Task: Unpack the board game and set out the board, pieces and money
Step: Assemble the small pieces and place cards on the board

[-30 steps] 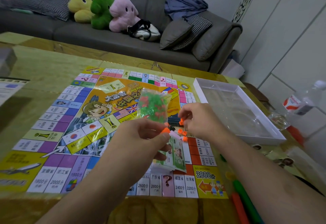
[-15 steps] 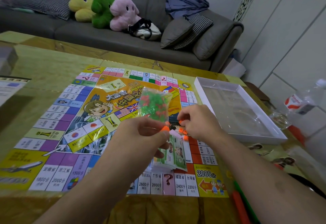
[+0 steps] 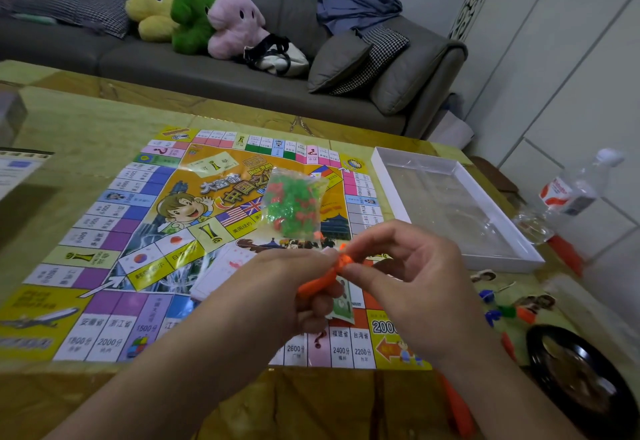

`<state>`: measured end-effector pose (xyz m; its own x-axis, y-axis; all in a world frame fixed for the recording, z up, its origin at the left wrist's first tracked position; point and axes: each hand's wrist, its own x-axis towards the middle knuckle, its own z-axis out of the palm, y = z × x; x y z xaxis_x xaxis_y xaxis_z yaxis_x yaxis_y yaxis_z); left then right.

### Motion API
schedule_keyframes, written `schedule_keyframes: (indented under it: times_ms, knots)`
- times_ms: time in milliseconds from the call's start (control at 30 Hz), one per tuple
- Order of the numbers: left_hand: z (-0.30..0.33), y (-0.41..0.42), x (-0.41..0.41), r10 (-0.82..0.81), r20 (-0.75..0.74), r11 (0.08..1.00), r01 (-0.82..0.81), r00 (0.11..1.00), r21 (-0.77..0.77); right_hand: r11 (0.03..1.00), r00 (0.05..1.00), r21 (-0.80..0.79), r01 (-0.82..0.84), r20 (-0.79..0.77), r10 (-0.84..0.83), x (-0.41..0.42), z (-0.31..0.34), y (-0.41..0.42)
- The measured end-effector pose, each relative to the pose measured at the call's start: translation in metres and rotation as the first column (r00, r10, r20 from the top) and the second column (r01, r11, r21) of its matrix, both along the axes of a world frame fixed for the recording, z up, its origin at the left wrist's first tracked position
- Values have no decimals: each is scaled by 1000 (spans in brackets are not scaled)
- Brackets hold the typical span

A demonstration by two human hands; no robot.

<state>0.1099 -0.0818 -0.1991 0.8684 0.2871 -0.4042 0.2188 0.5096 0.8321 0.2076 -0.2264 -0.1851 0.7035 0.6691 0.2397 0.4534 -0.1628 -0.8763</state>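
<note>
Orange pieces (image 3: 330, 275) sit pinched between the left hand (image 3: 277, 295) and right hand (image 3: 403, 276), fingertips meeting above the board (image 3: 114, 231). Just beyond the hands lies a bag of green pieces (image 3: 294, 205); the white box tray (image 3: 460, 176) rests further right.

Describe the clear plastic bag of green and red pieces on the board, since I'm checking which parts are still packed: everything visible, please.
The clear plastic bag of small green and red pieces is a crinkled, see-through pouch, packed mostly with translucent green bits and fewer red ones. It looks still full. It sits on the colourful printed game board, near its centre, covering part of the artwork. It is beyond both hands and neither touches it. Whether it is sealed cannot be told.
</note>
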Motion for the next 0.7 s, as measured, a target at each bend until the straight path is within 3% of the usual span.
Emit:
schedule_keyframes:
  times_ms: [133,300,367,500,700]
  knots:
    - [-6,-3,-10,-9,106,1000,10,994,-11,997,998,45,57,16,-58,-7,2,-4]
    - [-8,-23,-5,158,106,978,-141,982,-150,988,988,64,139,63,-143,-13,-6,0]
    - [-10,-28,-3,203,68,964,-187,977,-190,989,972,40,146,179,-150,-15,-9,1]
    - [-10,-28,-4,232,-22,964,-233,972,-128,998,896,-3,59,440,-52,-15,-14,2]
    - [-7,-25,-6,205,-44,967,-209,978,-144,998,922,-62,-22,385,44,-14,-8,-1]
